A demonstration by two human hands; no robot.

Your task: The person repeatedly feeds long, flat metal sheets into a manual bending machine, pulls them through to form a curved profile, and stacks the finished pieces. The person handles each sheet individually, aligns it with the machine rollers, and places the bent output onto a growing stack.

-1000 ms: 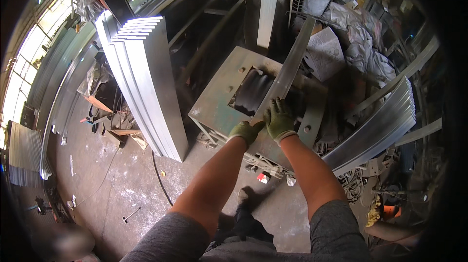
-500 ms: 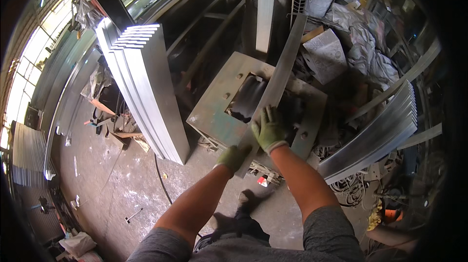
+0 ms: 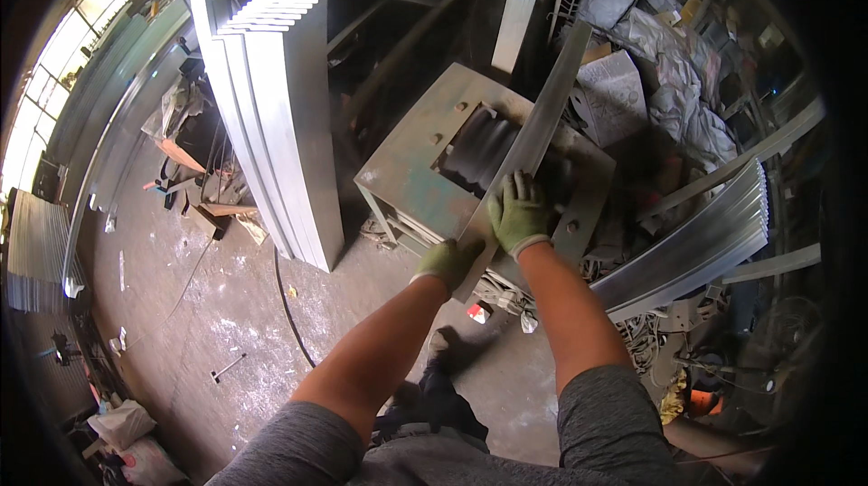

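Far left, pleated metal sheets (image 3: 38, 251) lean in a bundle; right of them, a small T-shaped tool (image 3: 229, 368) lies on the concrete floor (image 3: 181, 305). A bright stack of metal profiles (image 3: 271, 124) stands upright; it sits higher in view than 0.5 s ago, as the whole view has shifted. Left gloved hand (image 3: 448, 263): grip clamped on the left edge of the flat metal strip (image 3: 550, 106), close to its near end, thumb on top, the fingers beneath hidden. The strip lies slanted across the steel-plate machine (image 3: 407, 151), over the opening with the dark ribbed roller (image 3: 476, 150), near end past the front edge. Right gloved hand (image 3: 520, 213): grip not closed, fingers laid along the strip, farther up. Hands nearly met 1.0 s ago; now bare strip shows between them. Far right, curved metal panels (image 3: 696, 237) lean in a stack.
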